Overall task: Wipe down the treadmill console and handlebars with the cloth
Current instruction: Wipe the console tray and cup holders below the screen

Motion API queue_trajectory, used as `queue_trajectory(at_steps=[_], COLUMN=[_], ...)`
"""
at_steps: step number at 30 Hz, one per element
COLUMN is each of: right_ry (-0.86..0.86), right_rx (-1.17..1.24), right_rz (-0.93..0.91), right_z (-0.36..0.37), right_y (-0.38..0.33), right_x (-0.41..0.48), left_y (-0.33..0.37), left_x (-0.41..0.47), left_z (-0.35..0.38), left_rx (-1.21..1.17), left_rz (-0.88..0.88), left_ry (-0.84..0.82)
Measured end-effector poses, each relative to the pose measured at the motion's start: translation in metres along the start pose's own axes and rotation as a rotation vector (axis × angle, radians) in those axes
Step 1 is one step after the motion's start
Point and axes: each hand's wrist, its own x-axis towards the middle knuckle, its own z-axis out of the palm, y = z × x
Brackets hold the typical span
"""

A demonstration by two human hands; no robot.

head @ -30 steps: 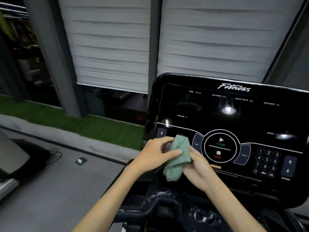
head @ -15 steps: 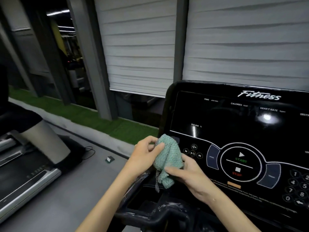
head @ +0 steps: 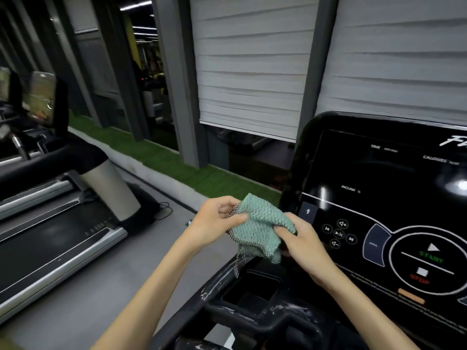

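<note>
The bunched green knitted cloth with a checked hem [head: 260,227] hangs between both hands: left hand [head: 214,223] pinching its upper left corner, right hand [head: 303,246] curled on its right side. The glossy black treadmill console [head: 379,193] lies just rightward, nearest the right hand

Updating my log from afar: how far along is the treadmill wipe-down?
Done: nothing visibly finished; whitish smears show on the handlebar. In hand: the left hand and right hand grip the green cloth together, by the left edge of the console. Left: wiping the console and handlebars.
</note>
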Motion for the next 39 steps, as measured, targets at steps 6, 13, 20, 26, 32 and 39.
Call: queue_trajectory(at_steps=[6, 13, 20, 26, 32, 39], right_ry=[-0.069, -0.198, -0.280, -0.426, -0.416, -0.363], right_rx=[-0.130, 0.162, 0.241, 0.213, -0.217, -0.115], right_rz=[-0.128, -0.108, 0.130, 0.205, -0.065, 0.132], right_z=[0.023, 0.050, 0.058, 0.048, 0.055, 0.073], right_y=[-0.004, 0.006, 0.013, 0.001, 0.021, 0.036], right_x=[0.017, 0.036, 0.051, 0.047, 0.048, 0.044], left_y=[-0.033, -0.079, -0.071, -0.080, -0.092, -0.114], left_x=[-0.008, -0.015, -0.027, -0.033, -0.037, -0.043], left_z=[-0.020, -0.047, -0.050, -0.048, -0.037, -0.030], left_rx=[0.202, -0.042, -0.156, -0.219, -0.134, -0.052], left_rz=[-0.020, -0.093, -0.122, -0.248, -0.255, -0.284], left_ry=[-0.008, -0.018, 0.001, -0.006, 0.067, 0.125])
